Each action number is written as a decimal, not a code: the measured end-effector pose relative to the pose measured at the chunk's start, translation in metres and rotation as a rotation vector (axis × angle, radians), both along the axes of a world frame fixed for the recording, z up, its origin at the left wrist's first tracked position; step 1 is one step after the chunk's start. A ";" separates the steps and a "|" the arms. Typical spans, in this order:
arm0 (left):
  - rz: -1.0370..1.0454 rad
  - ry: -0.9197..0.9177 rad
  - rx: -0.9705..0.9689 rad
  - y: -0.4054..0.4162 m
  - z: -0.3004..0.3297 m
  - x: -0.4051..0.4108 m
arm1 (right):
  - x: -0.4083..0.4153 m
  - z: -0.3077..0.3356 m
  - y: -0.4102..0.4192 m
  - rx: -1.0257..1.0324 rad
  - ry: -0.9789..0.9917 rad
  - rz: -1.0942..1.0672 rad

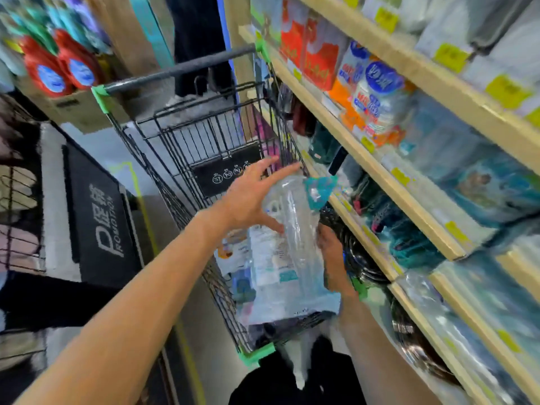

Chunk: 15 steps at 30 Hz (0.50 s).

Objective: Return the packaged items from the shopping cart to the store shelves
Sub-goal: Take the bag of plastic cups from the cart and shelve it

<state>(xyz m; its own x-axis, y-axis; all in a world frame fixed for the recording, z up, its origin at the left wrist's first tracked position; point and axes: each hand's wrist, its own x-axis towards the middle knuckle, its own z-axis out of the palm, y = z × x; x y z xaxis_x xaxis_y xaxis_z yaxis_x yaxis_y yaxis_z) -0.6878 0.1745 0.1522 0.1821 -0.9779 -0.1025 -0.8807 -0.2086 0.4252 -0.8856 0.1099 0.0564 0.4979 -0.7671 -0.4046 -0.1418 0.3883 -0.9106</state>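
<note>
Above the shopping cart [204, 135] we are lifting a clear plastic package [292, 244], our right hand [333, 258] gripping its far edge while our left hand [251, 197] is steadying its near side, fingers spread. Next, we judge, it needs swinging right onto the store shelves [380, 176].

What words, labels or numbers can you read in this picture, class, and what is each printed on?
"PROMOTION", with a large "P": black sign left of the cart.
Round icons on the cart's black plate: too small to read.
Yellow price tags on the shelves: blurred.
Print on the clear packet in both hands: blurred.
Red and blue shelf packs: blurred.
</note>
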 end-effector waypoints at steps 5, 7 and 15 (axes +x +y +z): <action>-0.343 -0.421 0.026 -0.033 0.030 -0.017 | -0.020 0.025 -0.040 0.069 -0.086 0.057; -0.397 -0.485 0.028 -0.046 0.038 -0.030 | -0.035 0.031 -0.048 0.016 -0.077 0.067; -0.588 -0.545 0.131 -0.041 0.042 -0.059 | -0.081 0.034 -0.059 0.069 -0.144 -0.117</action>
<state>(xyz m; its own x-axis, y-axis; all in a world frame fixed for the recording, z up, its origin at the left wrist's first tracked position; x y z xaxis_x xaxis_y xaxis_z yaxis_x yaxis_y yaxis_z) -0.7464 0.1331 0.1943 -0.3001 -0.9157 -0.2675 -0.9381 0.3341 -0.0913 -0.9667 0.0508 0.0902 0.4634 -0.7960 -0.3894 0.0382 0.4569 -0.8887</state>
